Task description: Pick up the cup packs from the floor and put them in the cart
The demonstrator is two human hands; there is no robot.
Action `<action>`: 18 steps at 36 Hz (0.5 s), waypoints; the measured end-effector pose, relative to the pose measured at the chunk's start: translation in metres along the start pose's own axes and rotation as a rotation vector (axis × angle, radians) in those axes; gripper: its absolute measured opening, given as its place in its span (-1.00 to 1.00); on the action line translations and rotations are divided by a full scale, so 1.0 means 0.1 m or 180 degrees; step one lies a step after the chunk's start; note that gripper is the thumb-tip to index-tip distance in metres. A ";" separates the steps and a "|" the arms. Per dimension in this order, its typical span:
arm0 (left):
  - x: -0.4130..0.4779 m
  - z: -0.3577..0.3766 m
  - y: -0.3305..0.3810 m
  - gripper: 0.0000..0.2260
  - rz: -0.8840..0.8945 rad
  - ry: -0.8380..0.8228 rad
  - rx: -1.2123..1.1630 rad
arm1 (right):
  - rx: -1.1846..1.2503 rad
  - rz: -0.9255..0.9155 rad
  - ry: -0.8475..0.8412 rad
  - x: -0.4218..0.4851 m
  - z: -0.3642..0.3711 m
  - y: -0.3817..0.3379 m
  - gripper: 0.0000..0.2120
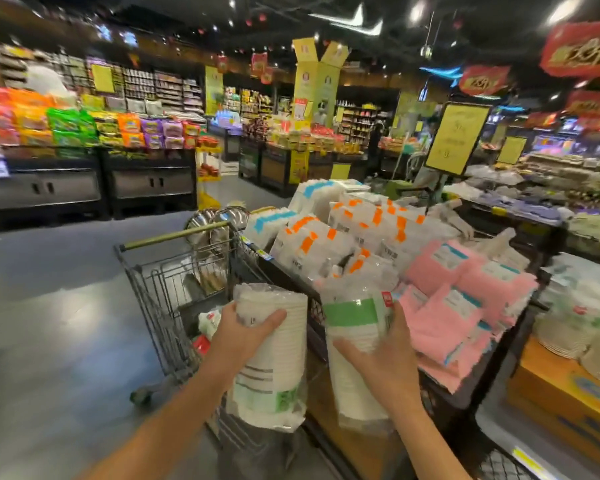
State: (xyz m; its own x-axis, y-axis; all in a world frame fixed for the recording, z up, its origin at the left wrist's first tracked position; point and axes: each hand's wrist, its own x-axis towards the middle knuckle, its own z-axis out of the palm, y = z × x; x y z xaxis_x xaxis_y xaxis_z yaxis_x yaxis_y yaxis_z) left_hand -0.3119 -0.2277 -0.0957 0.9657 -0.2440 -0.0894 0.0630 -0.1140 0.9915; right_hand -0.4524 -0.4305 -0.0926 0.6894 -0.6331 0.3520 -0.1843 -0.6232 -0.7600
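Observation:
My left hand (245, 329) grips a plastic-wrapped stack of white cups (274, 368), held upright above the near end of the wire shopping cart (153, 292). My right hand (388, 355) grips a second cup pack (354, 327) with a green band near its top, held over the edge of the display stand to the right of the cart. The two packs are side by side and apart. The cart has a yellow handle bar at its far end and holds a few items at its bottom, one white and one red.
A sloped display stand (440, 386) to the right carries white packs with orange and blue labels and pink packs (465, 289). Paper plates (568, 334) lie stacked at far right. Grey floor (49, 323) stretches to the left. Shelves of goods stand behind.

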 end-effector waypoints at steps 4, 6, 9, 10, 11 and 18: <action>0.36 0.05 -0.05 -0.18 -0.0022 0.0178 0.0116 | 0.0034 -0.0010 -0.0161 0.48 0.30 0.14 0.22; 0.55 0.12 -0.05 -0.26 0.0006 0.0325 0.0251 | 0.0085 -0.0055 -0.0269 0.75 0.43 0.22 0.22; 0.75 0.22 0.01 -0.28 0.0013 0.0456 0.0229 | 0.0182 -0.0129 -0.0333 1.09 0.57 0.30 0.12; 0.83 0.26 0.01 -0.28 0.0011 0.0504 0.0229 | 0.0241 -0.0160 -0.0388 1.22 0.61 0.33 0.10; 0.90 0.30 0.03 -0.28 0.0009 0.0552 0.0218 | 0.0295 -0.0195 -0.0429 1.36 0.66 0.36 0.12; 1.40 0.40 0.04 -0.04 -0.0044 0.0902 0.0204 | 0.0534 -0.0375 -0.0742 2.07 1.11 0.45 0.14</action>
State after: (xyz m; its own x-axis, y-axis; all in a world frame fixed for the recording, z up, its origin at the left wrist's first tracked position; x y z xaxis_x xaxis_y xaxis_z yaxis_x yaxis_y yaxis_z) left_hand -0.1868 -0.3005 -0.1081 0.9973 0.0358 -0.0639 0.0693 -0.1784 0.9815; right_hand -0.2404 -0.5385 -0.1142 0.8448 -0.4266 0.3229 0.0112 -0.5894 -0.8078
